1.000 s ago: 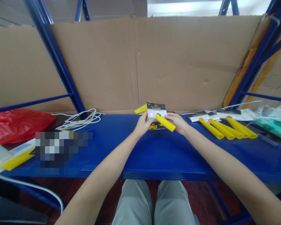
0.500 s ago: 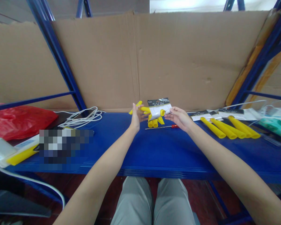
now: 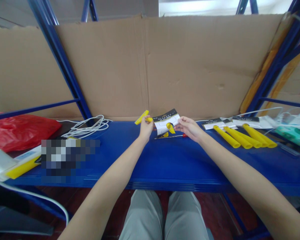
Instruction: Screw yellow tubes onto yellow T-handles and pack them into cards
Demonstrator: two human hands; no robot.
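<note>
A white and black printed card point(image 3: 162, 124) is tilted above the blue tabletop between my hands. My left hand point(image 3: 146, 129) is closed at the card's left edge, with a short yellow piece point(image 3: 149, 119) showing by its fingertips. My right hand point(image 3: 190, 128) pinches the card's right edge. Yellow shows in an opening low in the card; whether it passes through or lies behind is unclear. A yellow tube point(image 3: 141, 117) lies just beyond my left hand. Partly behind the card is a screwdriver point(image 3: 184, 135) with a red handle.
Several yellow tubes point(image 3: 240, 137) with printed cards lie to the right, near a green packet point(image 3: 292, 136). Coiled white cable point(image 3: 95, 126), a red plastic bag point(image 3: 22, 131) and a blurred-out item are on the left. Cardboard point(image 3: 190, 66) stands along the back.
My left hand has moved from spread fingers to a closed grip at the card's left edge. The card has tilted and dropped slightly, now covering most of the yellow tubes behind it.
</note>
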